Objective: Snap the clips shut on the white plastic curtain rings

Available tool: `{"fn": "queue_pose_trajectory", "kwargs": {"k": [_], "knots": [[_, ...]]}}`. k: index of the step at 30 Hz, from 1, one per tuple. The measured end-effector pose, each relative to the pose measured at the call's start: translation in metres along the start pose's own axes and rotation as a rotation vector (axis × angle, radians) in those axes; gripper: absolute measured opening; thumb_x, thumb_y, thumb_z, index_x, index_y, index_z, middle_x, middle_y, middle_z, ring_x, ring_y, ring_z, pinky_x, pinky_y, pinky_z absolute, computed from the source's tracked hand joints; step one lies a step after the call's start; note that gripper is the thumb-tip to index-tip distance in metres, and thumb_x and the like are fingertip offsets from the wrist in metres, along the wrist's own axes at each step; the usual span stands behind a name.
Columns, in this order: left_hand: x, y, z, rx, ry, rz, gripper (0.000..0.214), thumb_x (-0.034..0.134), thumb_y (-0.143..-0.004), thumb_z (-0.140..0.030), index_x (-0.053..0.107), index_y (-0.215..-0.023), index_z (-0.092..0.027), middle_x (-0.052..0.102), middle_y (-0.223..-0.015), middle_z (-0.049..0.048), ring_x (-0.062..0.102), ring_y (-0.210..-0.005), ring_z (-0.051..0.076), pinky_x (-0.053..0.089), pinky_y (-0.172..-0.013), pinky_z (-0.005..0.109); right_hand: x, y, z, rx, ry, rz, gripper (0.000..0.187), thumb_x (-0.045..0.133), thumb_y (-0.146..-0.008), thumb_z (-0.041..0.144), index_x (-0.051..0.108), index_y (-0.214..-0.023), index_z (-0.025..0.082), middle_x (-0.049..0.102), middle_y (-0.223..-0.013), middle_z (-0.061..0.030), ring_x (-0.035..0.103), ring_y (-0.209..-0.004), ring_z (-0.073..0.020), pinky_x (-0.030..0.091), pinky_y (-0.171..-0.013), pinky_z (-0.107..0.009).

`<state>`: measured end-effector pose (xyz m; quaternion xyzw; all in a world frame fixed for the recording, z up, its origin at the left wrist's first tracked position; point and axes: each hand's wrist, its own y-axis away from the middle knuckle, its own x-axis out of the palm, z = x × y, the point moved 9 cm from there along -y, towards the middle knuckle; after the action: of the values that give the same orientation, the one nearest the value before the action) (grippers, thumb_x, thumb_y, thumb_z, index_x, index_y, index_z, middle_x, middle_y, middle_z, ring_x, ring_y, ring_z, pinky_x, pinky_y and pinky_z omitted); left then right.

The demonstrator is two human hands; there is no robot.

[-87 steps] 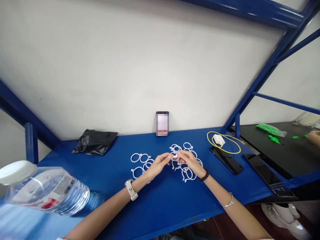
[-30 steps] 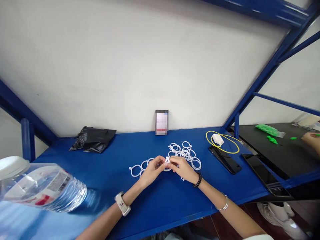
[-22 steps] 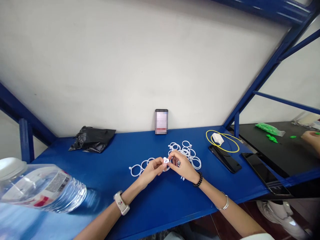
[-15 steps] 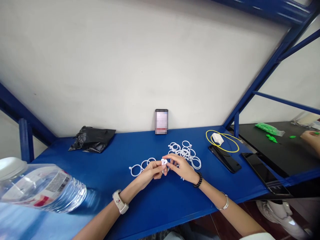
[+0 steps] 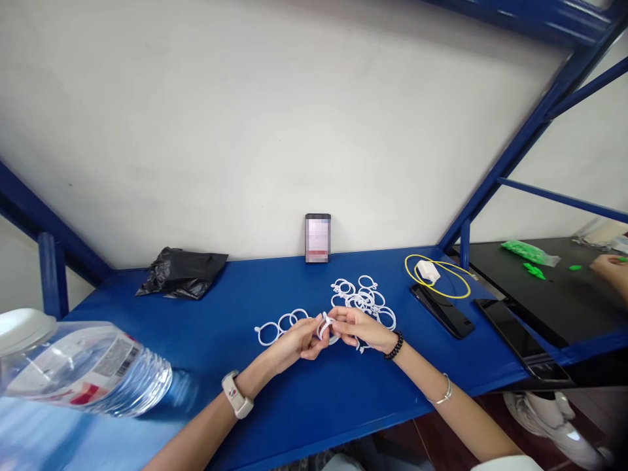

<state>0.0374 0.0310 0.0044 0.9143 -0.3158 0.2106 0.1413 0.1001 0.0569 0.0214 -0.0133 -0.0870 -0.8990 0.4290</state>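
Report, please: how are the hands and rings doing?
Left hand, right hand: both gripping one white ring. Possible clutter: loose rings beside each hand.

Ring in my fingertips (image 5: 326,320): slim, white, knobbed end up, loop partly hidden, pinched by my left hand (image 5: 297,341) and right hand (image 5: 362,327).
Rings to my left (image 5: 279,325): white, flat on the worktop (image 5: 294,405), overlapping.
Rings to my right (image 5: 362,300): white, heaped, nearer the worktop's back edge than its front.
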Motion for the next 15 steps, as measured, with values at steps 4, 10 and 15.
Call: {"fn": "queue_pose_trajectory", "kwargs": {"k": [4, 10, 15], "knots": [[0.007, 0.002, -0.002, 0.013, 0.006, 0.041, 0.038, 0.051, -0.086, -0.049, 0.050, -0.074, -0.013, 0.038, -0.058, -0.0057, 0.025, -0.039, 0.002, 0.013, -0.040, 0.020, 0.008, 0.003, 0.004, 0.003, 0.008, 0.069, 0.035, 0.060, -0.083, 0.047, 0.053, -0.089, 0.013, 0.049, -0.062, 0.0070, 0.038, -0.037, 0.0004, 0.026, -0.036, -0.014], [0.011, 0.002, 0.001, 0.051, -0.031, 0.080, 0.039, 0.052, -0.086, -0.048, 0.042, -0.066, -0.016, 0.029, -0.052, -0.0083, 0.018, -0.038, 0.002, 0.010, -0.039, 0.021, 0.014, 0.003, -0.011, 0.090, -0.119, 0.137, 0.039, 0.057, -0.084, 0.053, 0.047, -0.077, 0.016, 0.035, -0.051, 0.0117, 0.025, -0.031, 0.0005, 0.018, -0.030, -0.014], [0.014, 0.002, 0.002, 0.062, -0.008, 0.090, 0.045, 0.056, -0.081, -0.054, 0.039, -0.062, -0.017, 0.026, -0.048, -0.0099, 0.015, -0.035, 0.001, 0.007, -0.038, 0.022, 0.018, 0.001, -0.010, 0.024, -0.186, 0.170, 0.042, 0.061, -0.080, 0.055, 0.045, -0.071, 0.017, 0.036, -0.045, 0.0123, 0.024, -0.027, 0.0000, 0.011, -0.029, -0.016]]}}
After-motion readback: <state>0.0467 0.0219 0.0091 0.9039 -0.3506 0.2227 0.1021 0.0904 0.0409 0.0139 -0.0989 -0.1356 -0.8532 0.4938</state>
